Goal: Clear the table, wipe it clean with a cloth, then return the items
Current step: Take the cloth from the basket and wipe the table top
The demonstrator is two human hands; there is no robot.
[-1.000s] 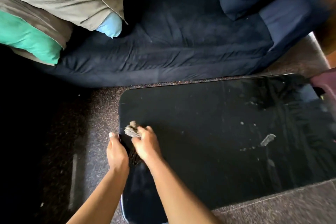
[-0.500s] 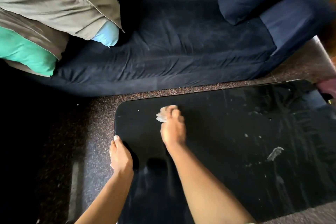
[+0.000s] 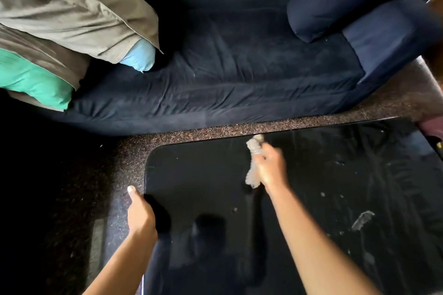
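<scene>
cloth (image 3: 254, 163): pale, bunched in my right hand (image 3: 271, 167), pressed on the table (image 3: 203, 175) near its far edge; blurred.
right hand: fingers curled round the cloth.
left hand (image 3: 140, 215): at the table's left edge, thumb pointing forward; fingers hidden, can't tell their curl.
table: black, glossy; pale smear (image 3: 362, 220) and specks right of my right arm.
sofa (image 3: 227, 74): dark blue, beyond both hands.
pillows (image 3: 72, 14): far left, beyond my left hand.

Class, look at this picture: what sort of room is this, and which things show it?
Most likely a living room at home: a dark blue sofa with pillows stands beside a black table, which the right hand wipes with a cloth.
</scene>
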